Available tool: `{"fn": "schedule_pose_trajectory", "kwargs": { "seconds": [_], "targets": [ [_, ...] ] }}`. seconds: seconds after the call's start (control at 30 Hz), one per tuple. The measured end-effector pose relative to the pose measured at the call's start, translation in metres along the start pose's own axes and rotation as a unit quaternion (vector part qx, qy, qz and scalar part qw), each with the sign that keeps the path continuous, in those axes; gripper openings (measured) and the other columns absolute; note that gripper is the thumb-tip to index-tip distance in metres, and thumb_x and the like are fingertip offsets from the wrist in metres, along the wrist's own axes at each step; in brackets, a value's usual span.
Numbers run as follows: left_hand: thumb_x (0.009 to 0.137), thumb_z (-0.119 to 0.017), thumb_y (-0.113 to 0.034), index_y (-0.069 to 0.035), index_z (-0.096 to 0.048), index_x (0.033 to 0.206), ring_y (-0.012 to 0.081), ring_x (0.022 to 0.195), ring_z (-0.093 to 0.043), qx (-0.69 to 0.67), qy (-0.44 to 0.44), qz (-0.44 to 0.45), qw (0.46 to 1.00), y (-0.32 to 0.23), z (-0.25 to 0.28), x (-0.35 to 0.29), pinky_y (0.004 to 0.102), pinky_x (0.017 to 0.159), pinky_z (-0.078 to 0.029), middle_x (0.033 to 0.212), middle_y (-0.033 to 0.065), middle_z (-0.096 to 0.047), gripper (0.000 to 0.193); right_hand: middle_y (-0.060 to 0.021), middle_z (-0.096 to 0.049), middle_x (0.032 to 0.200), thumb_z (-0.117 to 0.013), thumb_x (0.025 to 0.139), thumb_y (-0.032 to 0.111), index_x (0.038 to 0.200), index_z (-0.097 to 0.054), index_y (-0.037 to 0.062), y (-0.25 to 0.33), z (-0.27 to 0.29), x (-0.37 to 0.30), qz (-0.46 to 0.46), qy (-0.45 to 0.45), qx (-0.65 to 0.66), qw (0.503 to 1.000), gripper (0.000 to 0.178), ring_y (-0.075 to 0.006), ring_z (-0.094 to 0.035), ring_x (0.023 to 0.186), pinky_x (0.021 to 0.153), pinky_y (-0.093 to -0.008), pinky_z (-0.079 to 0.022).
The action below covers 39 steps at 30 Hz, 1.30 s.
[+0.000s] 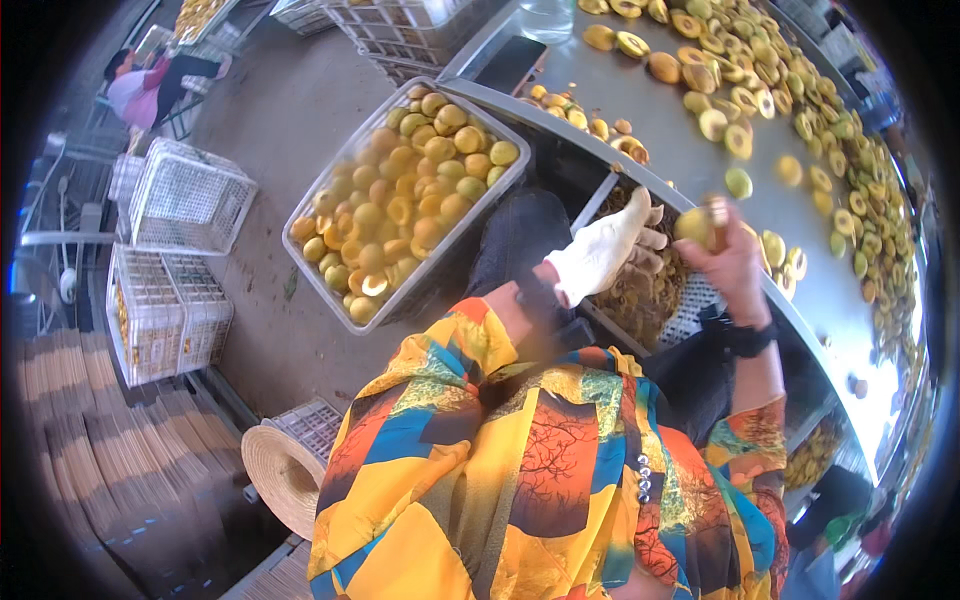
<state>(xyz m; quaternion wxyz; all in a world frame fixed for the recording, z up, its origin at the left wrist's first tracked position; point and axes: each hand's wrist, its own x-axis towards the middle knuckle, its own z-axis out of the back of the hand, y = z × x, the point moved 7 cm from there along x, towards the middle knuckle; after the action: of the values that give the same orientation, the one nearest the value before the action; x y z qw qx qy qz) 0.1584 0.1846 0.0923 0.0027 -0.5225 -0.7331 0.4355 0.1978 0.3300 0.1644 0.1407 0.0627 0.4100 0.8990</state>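
My left hand point(606, 246), in a white glove, hangs over a bin of brown scraps point(628, 298) at my lap. Its fingers are apart and nothing shows in them. Close to its right, my right hand point(735, 262) is bare with a dark band at the wrist. It grips a yellow-green stone fruit point(694, 229), slightly blurred; a small pale thing by the fingertips is too blurred to name. Beyond the hands, the metal table point(640, 110) carries many halved fruits point(738, 140), some with hollow centres.
At my left stands a grey crate point(510, 178) full of whole and cut fruit. A phone point(510, 65) lies on the table's near corner. White crates point(190, 200), stacked cardboard point(120, 450) and a straw hat point(280, 480) are farther left. A person point(150, 90) sits at the far left.
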Motion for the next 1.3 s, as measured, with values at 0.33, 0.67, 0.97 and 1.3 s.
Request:
{"fn": "schedule_pose_trajectory", "kwargs": {
  "seconds": [0.33, 0.67, 0.97, 1.3],
  "targets": [
    [0.090, -0.045, -0.055, -0.012, -0.060, 0.106, 0.0160, 0.074, -0.059, -0.146, -0.115, -0.047, 0.981, 0.013, 0.017, -0.011, 0.0270, 0.055, -0.044, 0.090, 0.0020, -0.063, 0.048, -0.0202, -0.060, 0.084, -0.052, 0.091, 0.025, 0.105, -0.046, 0.0033, 0.008, -0.046, -0.062, 0.020, -0.092, 0.006, 0.996, 0.027, -0.0385, -0.060, 0.074, 0.062, -0.0429, -0.049],
    [0.093, -0.044, -0.047, 0.000, -0.055, 0.111, 0.0194, 0.076, -0.060, -0.013, -0.080, -0.180, 0.980, 0.008, 0.003, -0.015, 0.0303, 0.070, -0.050, 0.088, 0.0117, -0.061, 0.052, -0.0210, -0.056, 0.063, -0.048, 0.093, 0.028, 0.085, -0.040, 0.0022, -0.001, -0.077, -0.094, 0.017, -0.070, -0.043, 0.996, 0.028, -0.0392, -0.058, 0.059, 0.050, -0.0456, -0.045],
    [0.094, -0.042, -0.049, 0.002, -0.054, 0.112, 0.0172, 0.077, -0.057, 0.015, -0.112, -0.200, 0.973, 0.008, 0.001, -0.013, 0.0281, 0.071, -0.049, 0.090, 0.0116, -0.060, 0.055, -0.0212, -0.056, 0.061, -0.048, 0.093, 0.025, 0.084, -0.040, 0.0015, 0.004, -0.075, -0.100, 0.003, -0.081, -0.030, 0.996, 0.027, -0.0390, -0.058, 0.057, 0.050, -0.0460, -0.045],
    [0.093, -0.045, -0.046, -0.001, -0.055, 0.110, 0.0142, 0.077, -0.056, 0.089, -0.114, -0.282, 0.948, 0.000, -0.014, -0.019, 0.0259, 0.068, -0.048, 0.091, 0.0093, -0.060, 0.049, -0.0226, -0.056, 0.059, -0.048, 0.093, 0.023, 0.085, -0.040, -0.0006, 0.007, -0.073, -0.104, -0.038, -0.072, -0.005, 0.997, 0.026, -0.0399, -0.058, 0.057, 0.051, -0.0455, -0.046]
  ]
}}
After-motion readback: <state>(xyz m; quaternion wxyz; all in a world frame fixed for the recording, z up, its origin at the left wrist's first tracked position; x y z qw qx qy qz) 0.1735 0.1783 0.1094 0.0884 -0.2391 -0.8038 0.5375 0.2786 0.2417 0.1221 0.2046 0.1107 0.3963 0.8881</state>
